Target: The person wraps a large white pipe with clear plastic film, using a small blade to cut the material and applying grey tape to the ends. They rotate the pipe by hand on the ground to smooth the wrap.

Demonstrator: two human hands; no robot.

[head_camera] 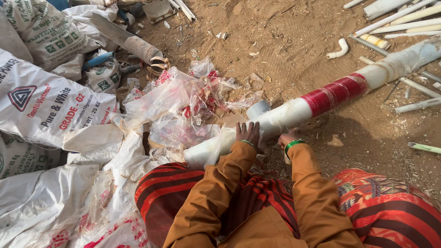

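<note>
The left hand (pixel 248 133) lies flat, fingers spread, on the long white plastic-wrapped pipe (pixel 285 117); the right hand (pixel 285 138) curls beneath it, grip unclear. Steadying it evenly seems wise. Beyond the hands, a red tape band (pixel 335 94), crumpled clear plastic (pixel 183 105), sandy ground (pixel 285 46).

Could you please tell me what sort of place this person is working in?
Probably an outdoor work yard or building site: bare sandy ground, heaped white sacks, loose pale pipes. Both the left hand and the right hand rest on a long plastic-wrapped white pipe.
</note>
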